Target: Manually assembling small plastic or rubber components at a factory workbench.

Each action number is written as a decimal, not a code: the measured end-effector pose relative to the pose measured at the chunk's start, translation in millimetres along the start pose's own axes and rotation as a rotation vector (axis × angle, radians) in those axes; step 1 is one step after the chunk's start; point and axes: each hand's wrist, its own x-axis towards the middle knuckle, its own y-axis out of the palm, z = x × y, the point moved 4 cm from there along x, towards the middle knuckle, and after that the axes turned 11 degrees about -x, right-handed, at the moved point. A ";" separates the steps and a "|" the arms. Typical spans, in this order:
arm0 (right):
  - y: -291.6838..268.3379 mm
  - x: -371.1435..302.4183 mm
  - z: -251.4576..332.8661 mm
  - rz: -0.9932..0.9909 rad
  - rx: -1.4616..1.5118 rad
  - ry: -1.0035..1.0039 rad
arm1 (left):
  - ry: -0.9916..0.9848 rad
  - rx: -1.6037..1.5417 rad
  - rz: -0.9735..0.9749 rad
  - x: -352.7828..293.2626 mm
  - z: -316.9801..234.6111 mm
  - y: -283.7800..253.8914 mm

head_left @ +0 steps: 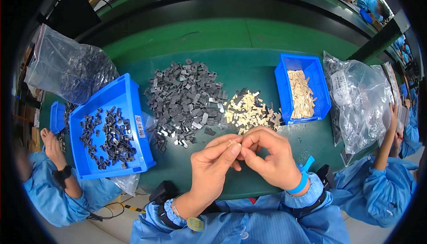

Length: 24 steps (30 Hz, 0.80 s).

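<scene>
Tan piece [231, 143], small and partly hidden by fingers, is in the left hand, above the bench [255, 68] toward the middle of its front edge. Along the bench's left edge, a clear bag [73, 61] of dark parts leans behind a large blue bin [144, 154], which sits tilted by the front-left corner with small black parts [116, 139] scattered inside. Farther right, a broad heap of dark grey parts [184, 97] spreads between the back edge and the middle. Nearer the front edge, the left hand [208, 168] is closed in a pinch, thumb pressing the piece against the fingers. Behind it lies a loose pile of tan pieces [249, 110], with dark bits among them. The right hand [275, 159] has thumb and forefinger brought together beside the left thumb; whether it grips anything I cannot tell. Toward the back-right corner stands a smaller blue bin [324, 95] holding more tan pieces, and at the right edge rests a crumpled clear bag [362, 97].
</scene>
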 end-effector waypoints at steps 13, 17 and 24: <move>-15.1 -8.0 4.1 0.077 -0.067 -0.133 | -0.191 0.242 0.155 -6.7 0.8 0.8; -14.1 -11.0 -1.1 0.035 0.041 0.005 | -0.150 0.190 0.151 -8.0 0.9 -2.8; -17.7 -10.3 15.5 -0.045 -0.462 -0.407 | 0.052 0.467 0.195 -10.2 -10.7 1.0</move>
